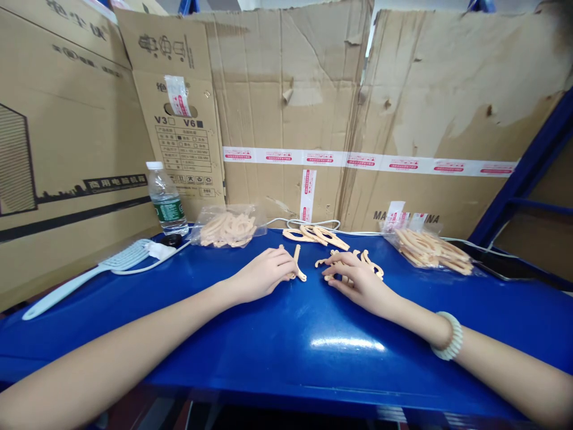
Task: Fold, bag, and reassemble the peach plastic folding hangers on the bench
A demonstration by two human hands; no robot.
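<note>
Beige strip (296, 257), one, at the fingertips of the left hand (263, 275), which is curled; grip not discernible. Hooked beige pieces (367, 261), several, beneath the right hand (364, 289), fingers loosely parted, hold not discernible. Beige loops (315, 233), beyond both hands. Counter (268, 346), blue, beneath.

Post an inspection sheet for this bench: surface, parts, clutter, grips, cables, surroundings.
Surface: blue tabletop, glossy, glare toward the front.
Job's things: beige piece at the left grip; curved pieces at the right grip; looped pieces behind; left bag and right bag, clear, holding more.
Clutter: capped bottle; pale blue brush; dark flat object, far right.
Grips: left, fingers at the beige piece, hold partly hidden; right, fingers over the curved pieces, closure unclear.
Cables: white cable along the back, looped near the looped pieces.
Surroundings: cardboard panels at back and left; blue post at right.
</note>
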